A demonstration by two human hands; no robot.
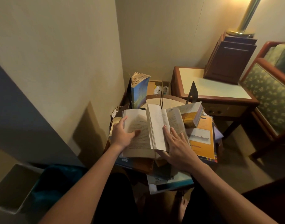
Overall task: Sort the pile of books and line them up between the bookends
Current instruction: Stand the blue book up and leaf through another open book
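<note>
While the open book [143, 131] lies spread on top of the pile of books [169, 183] on the small round tabletop [170, 102], I have both hands on it. My left hand [122, 135] grips the left half: the thumb lies across the printed page and the fingers [124, 119] wrap round the outer edge. My right hand [177, 146] rests flat on the right half, its fingers straight and a little spread, pressing the pages down close to the spine. A thick wad of pages stands up between my two hands.

Just to the right of the open book, a small yellow book [191, 118] sits tilted on the heap, and under it lies a large orange book [203, 139] with other covers showing beneath its edges. More books stick out below my wrists at the near side of the pile.

At the far left of the tabletop one blue book [138, 92] stands upright, its pages fanned at the top, with a dark upright plate just behind it. A dark bookend [193, 92] stands at the far right, well apart from the blue book, with bare tabletop between them.

Beyond sits a side table [211, 88] carrying a dark wooden box [229, 62] and a brass lamp [245, 20], with an armchair [271, 91] beside it.
</note>
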